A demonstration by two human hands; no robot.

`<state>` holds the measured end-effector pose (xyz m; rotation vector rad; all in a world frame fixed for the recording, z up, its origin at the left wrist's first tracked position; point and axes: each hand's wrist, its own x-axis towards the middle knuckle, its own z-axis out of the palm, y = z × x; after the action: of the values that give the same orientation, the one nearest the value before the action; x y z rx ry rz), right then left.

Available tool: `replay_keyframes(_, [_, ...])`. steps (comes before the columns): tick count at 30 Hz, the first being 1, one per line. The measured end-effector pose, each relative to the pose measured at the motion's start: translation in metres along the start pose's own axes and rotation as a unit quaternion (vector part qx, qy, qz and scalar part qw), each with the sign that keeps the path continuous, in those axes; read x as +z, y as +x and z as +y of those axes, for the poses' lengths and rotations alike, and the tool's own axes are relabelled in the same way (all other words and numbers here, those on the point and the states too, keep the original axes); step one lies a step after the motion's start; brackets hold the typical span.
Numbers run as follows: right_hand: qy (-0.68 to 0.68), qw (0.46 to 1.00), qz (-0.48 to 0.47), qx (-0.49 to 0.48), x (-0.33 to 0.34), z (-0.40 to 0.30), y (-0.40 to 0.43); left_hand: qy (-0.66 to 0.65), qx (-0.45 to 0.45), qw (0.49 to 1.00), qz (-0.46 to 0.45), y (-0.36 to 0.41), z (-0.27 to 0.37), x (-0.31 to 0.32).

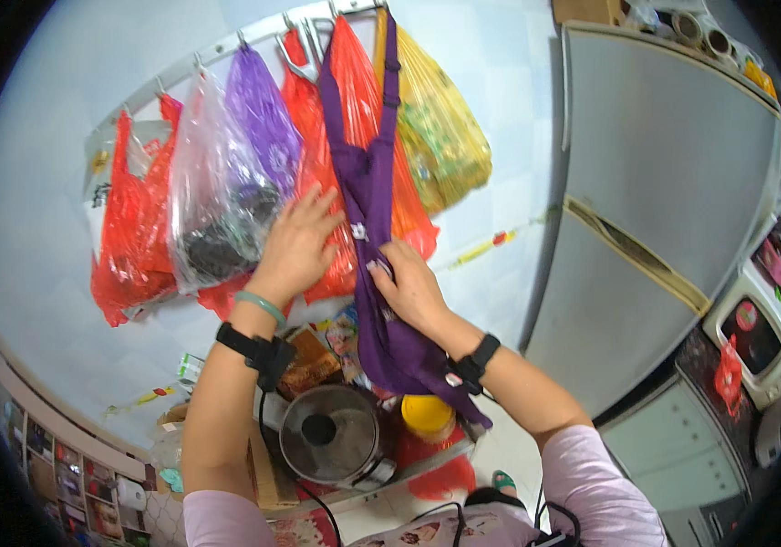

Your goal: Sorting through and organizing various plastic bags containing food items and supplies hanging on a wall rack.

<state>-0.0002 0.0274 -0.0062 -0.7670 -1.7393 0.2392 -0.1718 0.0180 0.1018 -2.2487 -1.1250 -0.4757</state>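
A purple apron (pixel 376 178) hangs by its straps from a wall hook rail (pixel 216 51). My right hand (pixel 412 284) grips its cloth about halfway down, thumb over the front. The lower part drapes below that wrist. To the left, my left hand (pixel 300 243) is raised with fingers spread and nothing in it. Its fingers are in front of a red plastic bag (pixel 325 277); whether they touch it cannot be told. Beside that hand hangs a clear plastic bag (pixel 202 184) with dark contents. A purple plastic bag (pixel 260 113) hangs just above.
More red bags (pixel 127 225) and a yellow bag (pixel 445 130) line the rail. Below stand a glass-lidded pot (pixel 329 437) and a yellow-lidded jar (pixel 426 415). A refrigerator (pixel 636 191) rises at right, near a white countertop appliance (pixel 759 335). Cables run from my wrist straps.
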Motion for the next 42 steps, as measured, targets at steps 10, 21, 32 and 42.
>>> replay_keyframes(10, [0.187, 0.975, -0.043, 0.11, -0.088, 0.109, 0.003, 0.064, -0.125, 0.99, -0.028, 0.019, 0.059, 0.008])
replay_keyframes(21, [-0.021, 0.999, 0.004, -0.026, -0.147, 0.141, 0.029, -0.075, -0.536, 0.794, 0.277, -0.036, 0.125, 0.074])
replay_keyframes(32, [0.017, 0.975, -0.177, -0.136, -0.127, 0.086, -0.001, -0.389, -0.432, 0.793, 0.181, 0.003, 0.187, 0.051])
replay_keyframes(42, [0.165, 0.98, -0.095, 0.062, -0.161, 0.114, 0.002, -0.434, -0.222, 0.86, 0.149, 0.021, 0.186, 0.05])
